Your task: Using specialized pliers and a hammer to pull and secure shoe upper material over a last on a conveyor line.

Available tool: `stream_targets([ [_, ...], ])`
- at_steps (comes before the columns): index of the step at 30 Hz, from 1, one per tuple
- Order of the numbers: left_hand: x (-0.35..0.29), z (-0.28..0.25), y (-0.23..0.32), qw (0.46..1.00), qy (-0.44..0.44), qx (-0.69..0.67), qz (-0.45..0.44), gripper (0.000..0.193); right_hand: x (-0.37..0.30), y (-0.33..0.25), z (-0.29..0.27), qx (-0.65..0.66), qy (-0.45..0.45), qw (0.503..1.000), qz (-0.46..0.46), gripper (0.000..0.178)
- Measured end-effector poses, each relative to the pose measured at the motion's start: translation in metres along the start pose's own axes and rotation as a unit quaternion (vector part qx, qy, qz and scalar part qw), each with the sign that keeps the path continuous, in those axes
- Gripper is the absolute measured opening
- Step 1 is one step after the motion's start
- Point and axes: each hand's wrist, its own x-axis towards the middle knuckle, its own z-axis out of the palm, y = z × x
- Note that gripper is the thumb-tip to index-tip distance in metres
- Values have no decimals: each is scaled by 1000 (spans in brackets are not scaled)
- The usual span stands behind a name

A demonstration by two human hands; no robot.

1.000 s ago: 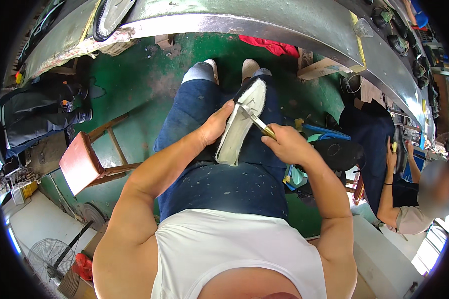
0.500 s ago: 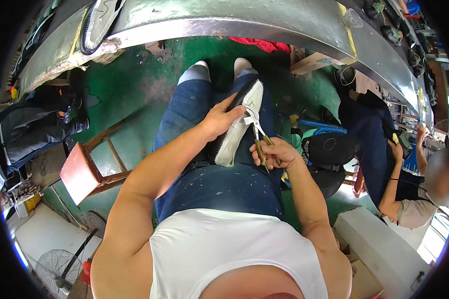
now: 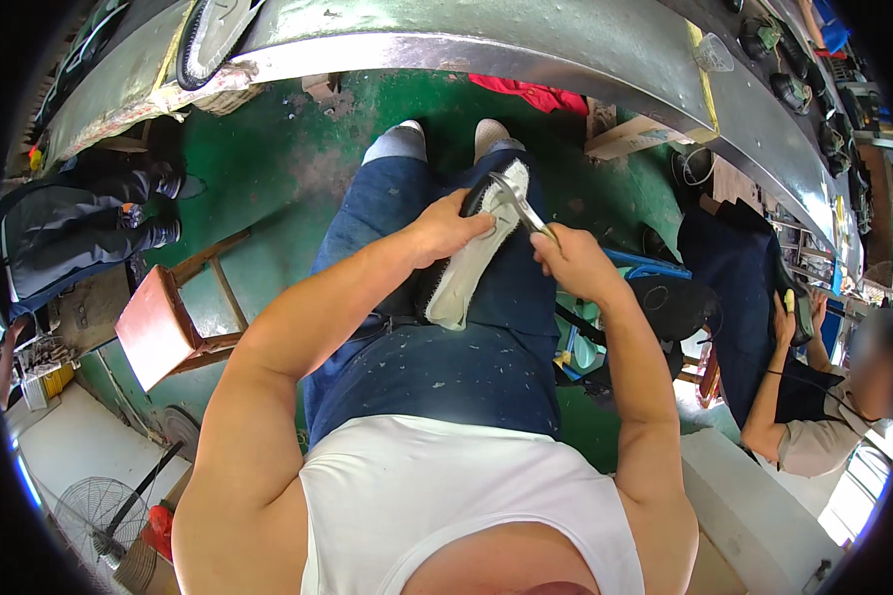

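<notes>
A dark shoe upper with a pale, stitched-edged underside (image 3: 458, 290) lies bottom up along my thighs, its tip pointing away from me. My left hand (image 3: 450, 230) is closed around its left side, the thumb pressing on the pale face. My right hand (image 3: 577, 264) grips the handles of a pair of metal pincers (image 3: 528, 210) at the right of the shoe. Their curved jaws rest on or just over the far end of the pale face; whether they pinch its edge is unclear. My fingers mostly cover the handles.
A metal-edged bench (image 3: 446, 58) curves across the far side, with another shoe (image 3: 208, 45) on it at left. A wooden stool (image 3: 157, 327) stands left, a wire fan (image 3: 94, 516) lower left. At right a person (image 3: 814, 431) works on a shoe. A red cloth (image 3: 531, 94) lies under the bench.
My right hand has moved up and slightly right, turning the pincers so their jaws reach farther toward the shoe's far end. My left hand keeps its hold.
</notes>
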Motion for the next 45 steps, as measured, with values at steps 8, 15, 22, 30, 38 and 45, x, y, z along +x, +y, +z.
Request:
stream_targets([
  [8, 7, -24, 13, 984, -156, -78, -48, 45, -52, -12, 4, -44, -117, 992, -11, 35],
  [15, 8, -23, 5, 986, -139, -76, -60, 48, -45, -22, 44, -239, 5, 963, -128, 40],
  [22, -21, -16, -30, 980, -164, 0, 113, 81, -69, 17, 55, -18, -50, 998, -39, 34],
  [30, -25, 10, -60, 985, -52, -106, 128, 80, -91, -2, 70, -230, 41, 967, -106, 36],
  [38, -37, 15, -78, 963, 73, 96, 239, 88, -99, 14, 61, -191, -79, 975, -85, 34],
  [45, -75, 2, -70, 971, -62, 153, 171, 111, -92, -6, 37, -53, -77, 995, -22, 32],
])
